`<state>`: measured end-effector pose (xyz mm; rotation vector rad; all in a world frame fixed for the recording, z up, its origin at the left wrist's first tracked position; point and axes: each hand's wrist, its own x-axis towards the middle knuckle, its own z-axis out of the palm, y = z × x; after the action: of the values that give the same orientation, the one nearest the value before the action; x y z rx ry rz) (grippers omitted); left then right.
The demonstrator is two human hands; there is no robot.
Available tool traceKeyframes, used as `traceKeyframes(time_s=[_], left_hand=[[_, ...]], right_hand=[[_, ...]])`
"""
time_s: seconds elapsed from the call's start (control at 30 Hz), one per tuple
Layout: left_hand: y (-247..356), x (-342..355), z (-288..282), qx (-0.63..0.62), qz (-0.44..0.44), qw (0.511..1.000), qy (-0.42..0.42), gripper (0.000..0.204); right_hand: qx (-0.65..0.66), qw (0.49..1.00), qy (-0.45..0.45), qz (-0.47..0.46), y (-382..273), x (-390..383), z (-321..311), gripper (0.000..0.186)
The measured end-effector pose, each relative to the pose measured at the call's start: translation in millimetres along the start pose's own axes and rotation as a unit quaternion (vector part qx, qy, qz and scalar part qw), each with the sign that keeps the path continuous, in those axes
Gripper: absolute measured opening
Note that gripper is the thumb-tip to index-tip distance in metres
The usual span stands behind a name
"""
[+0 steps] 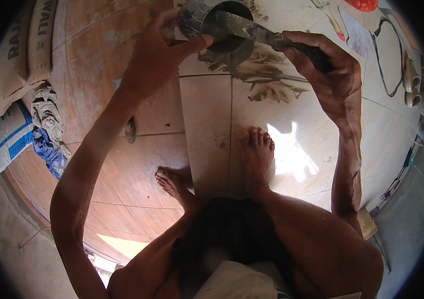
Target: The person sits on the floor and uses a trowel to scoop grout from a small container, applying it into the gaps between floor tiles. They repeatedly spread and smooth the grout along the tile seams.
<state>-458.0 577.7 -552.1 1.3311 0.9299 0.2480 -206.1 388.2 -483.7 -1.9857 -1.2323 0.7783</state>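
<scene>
At the top centre, my left hand [172, 47] grips a round, grey-smeared container [190, 20] by its side, thumb at the rim. The container is tilted and its dark mouth shows; how much is in it I cannot tell. My right hand [336, 74] is wrapped around the dark handle of a putty knife [244, 27]. The knife's dirty blade points left and reaches over the container's mouth. Beneath them, wet grey-brown smears [271, 82] streak the pale floor tiles [204, 104].
Full sacks [27, 50], a white-and-blue bag [5, 139] and crumpled cloth [47, 124] lie at left. At upper right are a brush [330, 19], a red object [362, 4], a pale flat sheet [355, 35], a black cord loop [377, 62] and shoes [411, 79]. My bare feet straddle a tile step.
</scene>
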Motion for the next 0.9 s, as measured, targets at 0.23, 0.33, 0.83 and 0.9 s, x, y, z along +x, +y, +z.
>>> traceKeyframes(time_s=[0.23,0.33,0.83,0.9], left_hand=[[1.5,-3.2,-5.3,-0.050,-0.002,0.999,0.018,0.089],[-0.1,-6.7,-8.9,-0.086,-0.014,0.996,0.009,0.081],[-14.3,-19.6,-56.7,-0.145,-0.048,0.987,0.046,0.052],[-31.6,-19.7,-73.3,-0.148,-0.042,0.986,0.061,0.047]], right_hand=[[0.090,0.995,-0.034,0.037,8.5,6.2,-20.9,0.025],[0.104,0.992,-0.038,0.056,10.8,3.6,-18.0,0.025],[-0.028,0.991,-0.059,0.114,58.7,15.2,-65.1,0.034],[-0.042,0.991,-0.068,0.112,71.4,23.6,-62.9,0.034]])
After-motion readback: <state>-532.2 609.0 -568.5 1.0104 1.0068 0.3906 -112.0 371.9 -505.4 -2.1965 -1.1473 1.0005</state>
